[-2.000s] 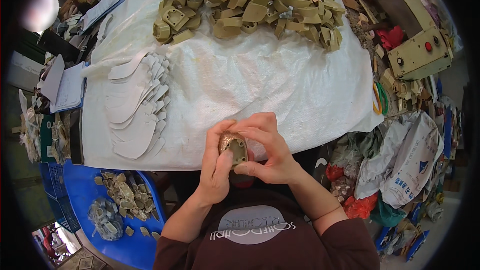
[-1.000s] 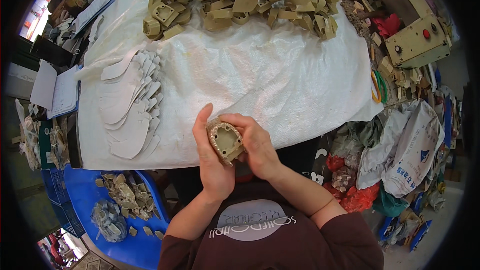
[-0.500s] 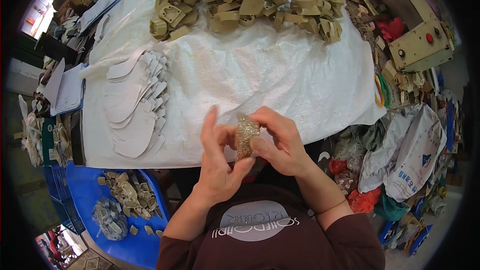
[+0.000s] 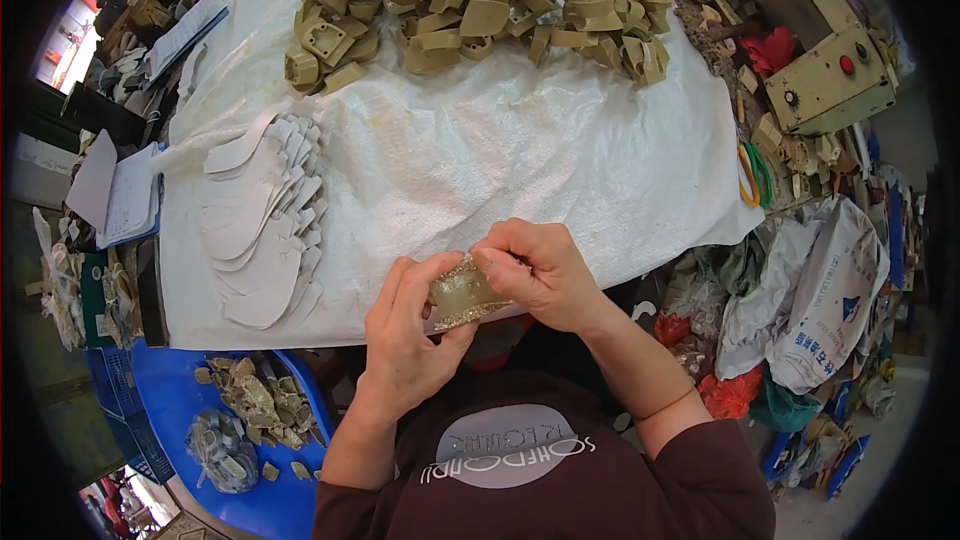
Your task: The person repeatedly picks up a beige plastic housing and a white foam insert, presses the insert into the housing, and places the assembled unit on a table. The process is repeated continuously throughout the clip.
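Observation:
Close to the table's front edge, an olive shoe heel (image 4: 463, 297) is held between both hands. Its smooth face shows, with glittering gold material along the upper and lower edges. My left hand (image 4: 402, 328) is closed round its left side, fingers above and thumb below. At the upper right, my right hand (image 4: 540, 273) is closed in a pinch against the edge, and its fingertips partly cover the heel. A heap of bare olive heels (image 4: 487, 15) lies at the far side of the table. To the left, white curved cut pieces (image 4: 245, 220) lie overlapped in rows.
A white woven sheet (image 4: 480, 160) covers the table. On a blue tray (image 4: 255, 500) at lower left lie glittery pieces (image 4: 265, 395) and a clear plastic bag (image 4: 220, 450). A control box (image 4: 830, 85) stands at upper right, above filled sacks (image 4: 825, 290).
The heel has turned from its glittery side to its smooth olive face. My left fingers have closed round it, and my right hand has shifted to its upper right edge. The view has moved slightly.

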`<state>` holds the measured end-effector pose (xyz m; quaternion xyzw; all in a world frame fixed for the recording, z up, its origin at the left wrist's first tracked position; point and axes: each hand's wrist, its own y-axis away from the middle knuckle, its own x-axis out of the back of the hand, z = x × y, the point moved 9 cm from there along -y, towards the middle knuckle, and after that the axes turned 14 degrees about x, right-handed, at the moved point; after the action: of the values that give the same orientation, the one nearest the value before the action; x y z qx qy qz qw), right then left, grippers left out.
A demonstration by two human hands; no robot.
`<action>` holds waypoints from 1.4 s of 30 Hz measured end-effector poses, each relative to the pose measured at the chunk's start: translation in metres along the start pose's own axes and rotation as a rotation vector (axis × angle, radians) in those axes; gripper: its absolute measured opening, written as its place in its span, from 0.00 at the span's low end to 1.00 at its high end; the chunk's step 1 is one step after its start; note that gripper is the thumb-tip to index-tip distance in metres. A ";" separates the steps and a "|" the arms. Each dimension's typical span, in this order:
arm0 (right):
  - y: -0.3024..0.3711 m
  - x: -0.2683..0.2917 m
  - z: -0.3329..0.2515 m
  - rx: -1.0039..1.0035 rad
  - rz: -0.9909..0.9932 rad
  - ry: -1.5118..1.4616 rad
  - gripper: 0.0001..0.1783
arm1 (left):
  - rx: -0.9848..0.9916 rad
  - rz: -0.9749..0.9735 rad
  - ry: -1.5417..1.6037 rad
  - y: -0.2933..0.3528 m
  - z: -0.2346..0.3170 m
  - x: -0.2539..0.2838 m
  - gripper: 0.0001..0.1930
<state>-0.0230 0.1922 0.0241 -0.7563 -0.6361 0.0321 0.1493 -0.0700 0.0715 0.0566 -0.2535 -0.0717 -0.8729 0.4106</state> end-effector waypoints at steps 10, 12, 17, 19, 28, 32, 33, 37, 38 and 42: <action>0.012 -0.010 0.019 -0.082 0.153 -0.366 0.14 | -0.054 0.245 -0.041 0.009 0.001 -0.005 0.27; 0.011 -0.008 0.018 -0.117 0.164 -0.130 0.15 | -0.076 0.357 -0.106 0.013 0.003 -0.006 0.25; 0.013 -0.022 0.037 -0.164 0.316 -0.459 0.14 | -0.133 0.407 -0.190 0.011 0.005 -0.002 0.25; 0.017 -0.034 0.032 -0.199 0.313 -0.713 0.15 | -0.165 0.418 -0.213 0.014 0.007 0.004 0.27; -0.026 -0.067 -0.006 0.265 -0.104 0.029 0.17 | -0.073 0.488 -0.062 0.042 -0.043 0.052 0.30; -0.061 -0.095 -0.031 0.489 -0.193 0.388 0.18 | 0.270 0.731 -0.181 0.101 -0.111 0.116 0.26; -0.066 -0.102 -0.036 0.533 -0.190 0.432 0.17 | 0.337 0.832 -0.129 0.127 -0.143 0.131 0.25; -0.081 -0.129 -0.037 0.615 -0.198 0.533 0.14 | 0.645 1.000 -0.539 0.183 -0.172 0.182 0.25; -0.083 -0.135 -0.037 0.624 -0.199 0.552 0.14 | 0.652 1.060 -0.584 0.189 -0.171 0.188 0.26; -0.093 -0.160 -0.037 0.677 -0.219 0.650 0.16 | 0.458 1.041 -0.464 0.160 -0.145 0.195 0.20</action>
<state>-0.1328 0.0433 0.0614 -0.5644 -0.5862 -0.0167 0.5809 -0.1094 -0.2134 0.0159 -0.3440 -0.2117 -0.4423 0.8008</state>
